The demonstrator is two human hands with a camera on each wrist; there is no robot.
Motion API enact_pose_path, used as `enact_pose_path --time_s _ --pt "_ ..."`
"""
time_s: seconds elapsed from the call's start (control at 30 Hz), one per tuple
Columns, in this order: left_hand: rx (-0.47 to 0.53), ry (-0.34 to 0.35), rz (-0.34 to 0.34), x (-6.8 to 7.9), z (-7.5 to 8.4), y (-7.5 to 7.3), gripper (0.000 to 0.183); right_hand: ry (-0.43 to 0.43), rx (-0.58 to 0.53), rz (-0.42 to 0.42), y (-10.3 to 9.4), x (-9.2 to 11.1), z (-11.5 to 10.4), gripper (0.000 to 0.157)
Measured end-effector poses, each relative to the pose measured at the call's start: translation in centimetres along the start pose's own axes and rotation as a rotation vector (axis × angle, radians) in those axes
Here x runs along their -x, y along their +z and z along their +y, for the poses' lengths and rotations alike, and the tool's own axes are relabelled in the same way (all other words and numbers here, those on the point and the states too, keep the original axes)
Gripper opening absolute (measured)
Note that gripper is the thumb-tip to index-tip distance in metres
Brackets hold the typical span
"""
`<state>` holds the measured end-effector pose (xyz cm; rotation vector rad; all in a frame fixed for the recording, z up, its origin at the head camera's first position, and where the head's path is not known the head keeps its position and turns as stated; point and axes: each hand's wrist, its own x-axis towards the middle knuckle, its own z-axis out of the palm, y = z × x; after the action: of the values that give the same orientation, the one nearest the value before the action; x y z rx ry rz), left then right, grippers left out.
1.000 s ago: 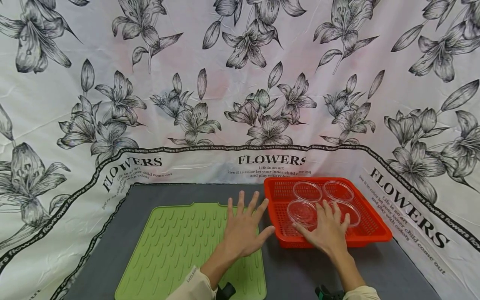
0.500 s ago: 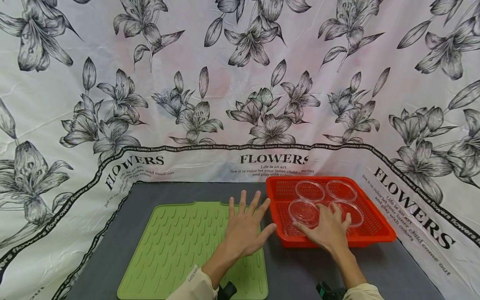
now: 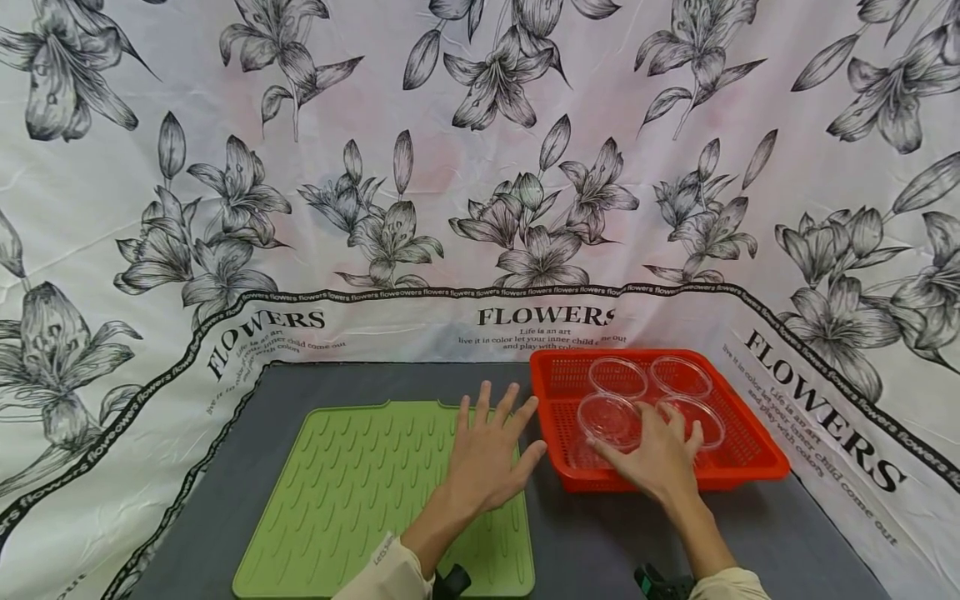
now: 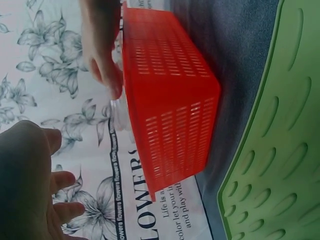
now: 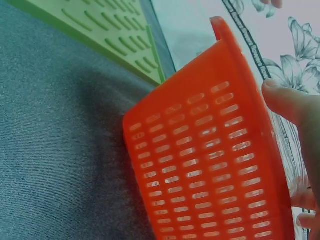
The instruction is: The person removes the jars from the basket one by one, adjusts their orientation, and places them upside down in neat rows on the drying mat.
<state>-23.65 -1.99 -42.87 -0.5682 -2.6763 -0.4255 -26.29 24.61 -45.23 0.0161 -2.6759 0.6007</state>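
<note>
A red perforated plastic basket (image 3: 742,467) holds several clear round dishes, among them a back-left dish (image 3: 617,377) and a back-right dish (image 3: 681,377). My right hand (image 3: 663,462) reaches over its front rim and pinches the front-left clear dish (image 3: 606,419) between thumb and fingers. In the left wrist view, that clear dish (image 4: 119,114) shows at rim height beside the right thumb. The front-right dish (image 3: 701,423) is partly behind my right fingers. My left hand (image 3: 487,454), fingers spread and holding nothing, hovers over the right part of a green ridged mat (image 3: 360,492).
The mat and basket stand side by side on a dark grey tabletop (image 3: 585,550). A white flower-printed cloth (image 3: 420,325) hangs behind and along both sides of the table. Dark straps circle both wrists.
My right fingers have closed in on the front-left dish, which looks slightly raised and larger now. The left hand stays in place; the view shifts a little.
</note>
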Motion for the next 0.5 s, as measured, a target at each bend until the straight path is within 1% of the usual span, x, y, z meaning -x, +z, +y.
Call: enact_pose_path --time_s 0.1,0.27,0.5 --pt "-0.001 0.002 0.008 -0.1 0.0 -0.1 0.058 -0.007 -0.007 0.025 -0.4 0.0 -0.2 0.101" --pt "-0.001 -0.003 0.002 -0.1 0.0 -0.1 0.057 -0.024 -0.02 0.063 -0.9 0.0 -0.5 0.098" --pt "0.017 -0.016 -0.011 -0.2 0.0 -0.2 0.058 -0.022 -0.054 0.063 -1.8 -0.1 -0.7 0.099"
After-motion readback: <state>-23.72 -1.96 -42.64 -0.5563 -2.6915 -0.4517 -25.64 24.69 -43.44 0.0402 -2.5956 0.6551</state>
